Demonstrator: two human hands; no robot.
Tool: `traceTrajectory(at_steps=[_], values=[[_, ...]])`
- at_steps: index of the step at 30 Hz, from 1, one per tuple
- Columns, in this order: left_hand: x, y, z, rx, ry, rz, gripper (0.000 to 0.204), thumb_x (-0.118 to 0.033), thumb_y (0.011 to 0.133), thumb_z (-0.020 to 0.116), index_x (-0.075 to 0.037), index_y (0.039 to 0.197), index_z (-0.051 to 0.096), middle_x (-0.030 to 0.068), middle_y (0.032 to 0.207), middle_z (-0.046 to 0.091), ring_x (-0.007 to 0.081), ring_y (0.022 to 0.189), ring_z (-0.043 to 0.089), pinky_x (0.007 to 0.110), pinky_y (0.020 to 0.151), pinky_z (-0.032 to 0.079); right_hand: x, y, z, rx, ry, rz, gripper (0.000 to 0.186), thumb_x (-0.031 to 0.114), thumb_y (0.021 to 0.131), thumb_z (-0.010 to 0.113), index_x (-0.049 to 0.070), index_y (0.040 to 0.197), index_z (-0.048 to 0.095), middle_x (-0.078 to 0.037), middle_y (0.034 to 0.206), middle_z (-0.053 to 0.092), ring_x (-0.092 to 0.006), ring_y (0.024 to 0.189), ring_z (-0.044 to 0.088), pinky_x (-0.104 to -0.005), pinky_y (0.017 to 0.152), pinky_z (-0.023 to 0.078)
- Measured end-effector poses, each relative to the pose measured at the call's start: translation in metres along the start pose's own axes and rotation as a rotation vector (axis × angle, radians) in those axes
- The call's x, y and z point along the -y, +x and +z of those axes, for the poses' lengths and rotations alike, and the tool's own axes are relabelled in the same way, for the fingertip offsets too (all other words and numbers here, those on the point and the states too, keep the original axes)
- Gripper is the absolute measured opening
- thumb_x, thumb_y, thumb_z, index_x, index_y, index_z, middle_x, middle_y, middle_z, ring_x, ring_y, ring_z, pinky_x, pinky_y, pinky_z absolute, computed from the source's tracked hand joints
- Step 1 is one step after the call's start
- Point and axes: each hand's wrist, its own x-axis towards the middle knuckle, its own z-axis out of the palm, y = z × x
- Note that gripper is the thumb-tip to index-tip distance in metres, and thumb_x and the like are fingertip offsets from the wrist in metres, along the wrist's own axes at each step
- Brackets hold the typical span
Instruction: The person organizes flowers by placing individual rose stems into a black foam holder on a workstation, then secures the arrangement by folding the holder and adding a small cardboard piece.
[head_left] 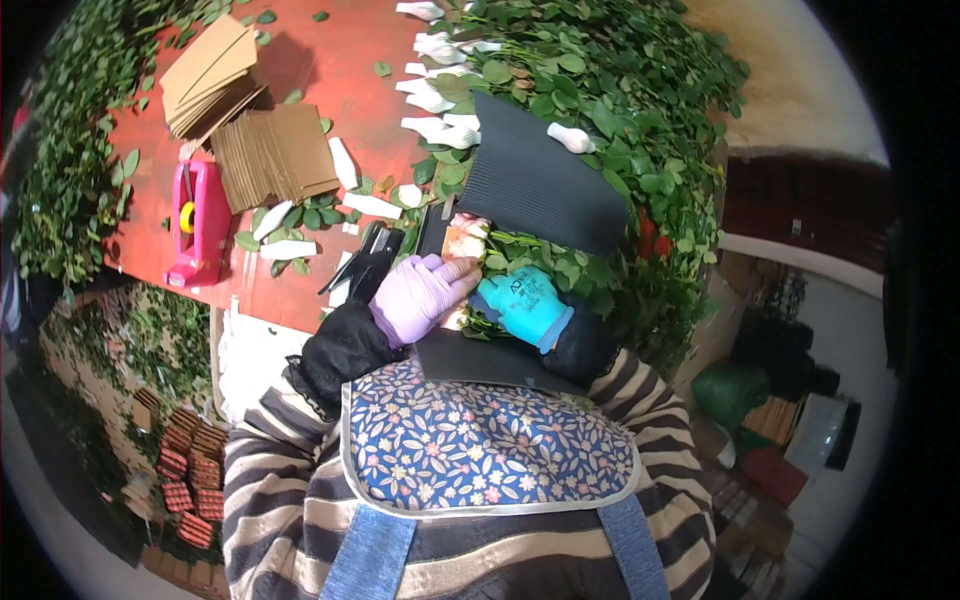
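Note:
Pale pink and cream roses (466,238) lie in front of me, heads to the left and leafy stems to the right, between dark corrugated sheets. My left hand (420,298), in a lilac glove, rests over the rose heads with its fingers stretched out. Close beside it, my right hand (525,305) wears a blue glove; its fingers are curled round a rose, though the palm side is hidden. Beyond the hands stands one dark corrugated sheet (545,175), and another (480,360) lies against my apron. A black stapler (368,262) is just left of my left hand.
The red table (350,60) holds stacks of brown cardboard pieces (275,155), a pink tape dispenser (200,225) and loose white sleeves (372,205). At the far right, many leafy stems (640,100) carry white-wrapped heads (425,97). More greenery (70,130) is heaped on the left.

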Motion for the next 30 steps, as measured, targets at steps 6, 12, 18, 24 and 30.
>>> traceTrajectory(at_steps=[6,12,18,24,30], values=[[0.004,-0.004,0.008,0.110,0.165,-0.047,0.034,-0.023,0.090,0.059,-0.011,0.121,0.066,0.0031,0.119,0.066,0.0229,0.095,0.061,0.036,0.079,0.050,0.012,0.004,-0.043,-0.233,-0.057,0.178,0.017,0.023,0.088,0.066,0.011,0.100,0.064,-0.008,0.068,0.065,-0.0287,0.061,0.065,-0.0428,0.060,0.049],[0.003,-0.004,0.011,0.161,0.188,-0.009,0.037,-0.018,0.087,0.058,-0.010,0.123,0.065,0.0037,0.119,0.068,0.0240,0.095,0.061,0.037,0.084,0.051,-0.019,0.028,-0.007,-0.125,-0.047,0.155,0.016,0.021,0.088,0.061,0.007,0.095,0.062,-0.008,0.067,0.065,-0.0282,0.063,0.066,-0.0446,0.060,0.049],[0.006,-0.005,0.003,0.190,0.170,-0.021,0.046,-0.020,0.082,0.064,-0.011,0.126,0.063,0.0063,0.125,0.065,0.0257,0.099,0.061,0.038,0.084,0.050,-0.018,0.030,-0.013,-0.161,-0.025,0.178,0.015,0.020,0.087,0.061,0.007,0.094,0.063,-0.010,0.069,0.066,-0.0297,0.069,0.067,-0.0448,0.064,0.051],[-0.002,0.015,-0.002,0.080,0.146,-0.058,0.056,-0.028,0.081,0.071,-0.012,0.134,0.060,0.0036,0.139,0.059,0.0240,0.095,0.061,0.038,0.078,0.047,-0.018,0.028,0.000,-0.129,-0.072,0.313,0.018,0.025,0.089,0.059,0.008,0.096,0.064,-0.009,0.076,0.069,-0.0279,0.070,0.069,-0.0452,0.063,0.053],[0.000,0.013,0.010,0.118,0.175,-0.095,0.048,-0.030,0.081,0.072,-0.013,0.126,0.065,0.0035,0.134,0.062,0.0256,0.093,0.061,0.040,0.076,0.047,-0.032,0.027,0.018,-0.371,0.057,0.272,0.027,0.029,0.089,0.062,0.005,0.101,0.063,-0.013,0.081,0.070,-0.0310,0.070,0.069,-0.0468,0.061,0.052]])
